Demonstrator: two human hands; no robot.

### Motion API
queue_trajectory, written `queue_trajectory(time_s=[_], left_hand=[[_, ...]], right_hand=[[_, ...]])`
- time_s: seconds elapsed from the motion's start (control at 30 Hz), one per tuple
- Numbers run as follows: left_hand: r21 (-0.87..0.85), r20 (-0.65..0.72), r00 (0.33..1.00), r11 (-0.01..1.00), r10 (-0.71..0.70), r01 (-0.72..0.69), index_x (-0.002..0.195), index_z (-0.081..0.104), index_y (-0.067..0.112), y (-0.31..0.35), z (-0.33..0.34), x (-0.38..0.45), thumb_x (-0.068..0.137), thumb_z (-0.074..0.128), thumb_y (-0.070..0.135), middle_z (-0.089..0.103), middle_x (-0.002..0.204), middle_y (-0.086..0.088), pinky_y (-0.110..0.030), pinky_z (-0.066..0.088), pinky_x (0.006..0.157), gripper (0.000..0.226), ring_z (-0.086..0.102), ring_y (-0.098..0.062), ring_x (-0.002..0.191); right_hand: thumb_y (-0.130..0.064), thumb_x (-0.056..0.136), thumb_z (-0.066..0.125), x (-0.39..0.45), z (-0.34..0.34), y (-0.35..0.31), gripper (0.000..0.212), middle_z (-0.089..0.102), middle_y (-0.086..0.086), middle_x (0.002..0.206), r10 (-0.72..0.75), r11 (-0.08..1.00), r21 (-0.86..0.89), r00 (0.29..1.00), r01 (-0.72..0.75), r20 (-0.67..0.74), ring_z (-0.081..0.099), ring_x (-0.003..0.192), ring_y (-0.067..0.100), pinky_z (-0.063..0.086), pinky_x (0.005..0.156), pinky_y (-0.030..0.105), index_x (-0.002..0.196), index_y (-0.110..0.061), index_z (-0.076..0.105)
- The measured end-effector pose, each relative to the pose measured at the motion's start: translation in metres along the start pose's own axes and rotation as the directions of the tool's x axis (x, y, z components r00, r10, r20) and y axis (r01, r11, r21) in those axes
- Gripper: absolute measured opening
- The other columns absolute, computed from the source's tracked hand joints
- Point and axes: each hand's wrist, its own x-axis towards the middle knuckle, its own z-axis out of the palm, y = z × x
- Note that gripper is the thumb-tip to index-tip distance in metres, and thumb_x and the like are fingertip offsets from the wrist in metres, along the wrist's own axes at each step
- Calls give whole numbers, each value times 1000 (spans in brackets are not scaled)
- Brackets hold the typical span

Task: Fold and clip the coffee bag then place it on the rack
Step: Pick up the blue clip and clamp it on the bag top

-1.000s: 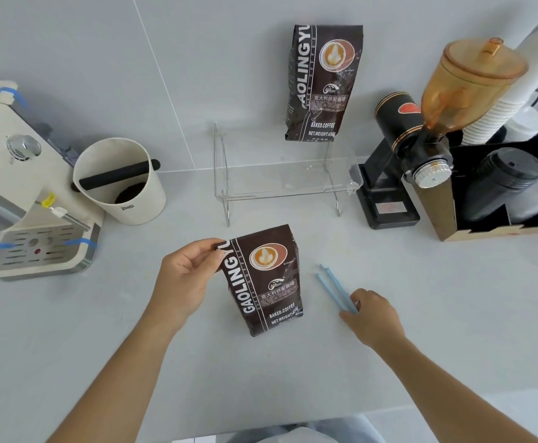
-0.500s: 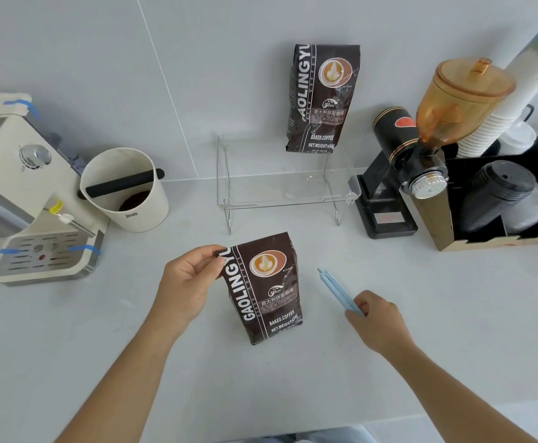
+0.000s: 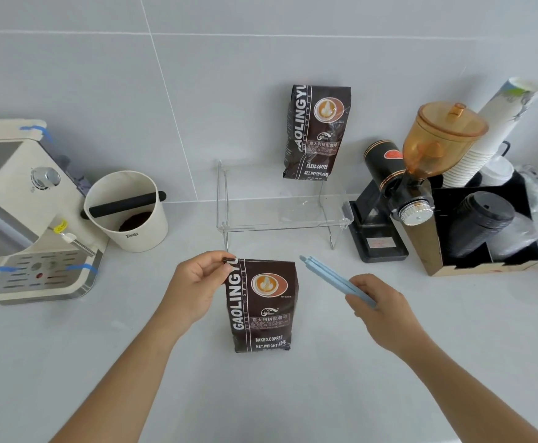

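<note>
A dark brown coffee bag [image 3: 262, 306] stands upright on the white counter, its top folded down. My left hand [image 3: 197, 286] pinches the bag's folded top left corner. My right hand [image 3: 381, 310] holds a long light-blue sealing clip [image 3: 334, 278] by its near end, lifted off the counter to the right of the bag and pointing up-left. The clear acrylic rack [image 3: 280, 215] stands behind the bag against the wall. A second, identical coffee bag [image 3: 317, 132] stands on the rack's upper right.
A cream espresso machine [image 3: 28, 219] sits at the left, a white knock box [image 3: 127, 212] beside it. A black grinder with an amber hopper [image 3: 414, 174] stands right of the rack. A box of cups and lids [image 3: 481, 231] fills the far right.
My right hand has closed on the blue clip and lifted it off the counter. My left hand keeps its pinch on the bag's top. The camera has tilted upward.
</note>
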Motion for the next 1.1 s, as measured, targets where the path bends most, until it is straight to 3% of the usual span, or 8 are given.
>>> queue_trajectory(time_s=[0.2, 0.4, 0.6, 0.8, 0.9, 1.1], left_hand=[[-33, -3, 1000, 999, -14, 14, 92, 71, 17, 0, 1, -1, 91, 56, -6, 78, 77, 4, -18, 56, 74, 28, 69, -6, 74], [-48, -3, 1000, 999, -24, 24, 91, 71, 18, 0, 2, 0, 91, 56, -5, 78, 78, 2, -22, 56, 74, 28, 69, -9, 73], [-49, -5, 1000, 999, -21, 21, 91, 72, 20, -2, 1, 1, 91, 56, -4, 78, 79, 2, -21, 56, 75, 29, 69, -8, 74], [-52, -3, 1000, 998, -31, 31, 91, 71, 20, -1, 2, 7, 92, 56, -3, 78, 80, 2, -22, 57, 75, 28, 70, -9, 76], [-66, -3, 999, 997, -42, 41, 92, 71, 17, -1, 2, 8, 91, 56, -4, 78, 80, 1, -21, 57, 73, 26, 71, -9, 76], [-75, -13, 998, 995, -61, 60, 92, 71, 18, -1, 3, 7, 91, 57, -4, 79, 82, 0, -28, 58, 79, 26, 71, -12, 78]], right_hand=[[-27, 92, 62, 4, -15, -25, 36, 67, -26, 88, -137, 990, 28, 990, 137, -22, 66, 73, 13, 54, 63, 24, 95, -61, 53], [-21, 93, 62, 12, -12, -37, 24, 68, -25, 86, -196, 976, 95, 981, 196, -11, 69, 73, 5, 53, 63, 12, 90, -43, 57], [-21, 93, 61, 17, -12, -46, 21, 70, -16, 87, -199, 973, 127, 979, 194, 32, 69, 74, 7, 54, 62, 14, 84, -40, 56], [-27, 92, 61, 18, -15, -52, 13, 63, 2, 79, -281, 960, 37, 954, 279, 103, 60, 64, 23, 49, 55, 34, 87, -37, 54], [-28, 92, 59, 21, -13, -56, 10, 59, 3, 75, -320, 947, 5, 937, 322, 144, 46, 50, 12, 40, 45, 24, 88, -36, 54], [-28, 93, 60, 26, -4, -68, 11, 65, 2, 84, -373, 918, -60, 905, 391, 204, 48, 59, 6, 42, 50, 20, 88, -36, 54]])
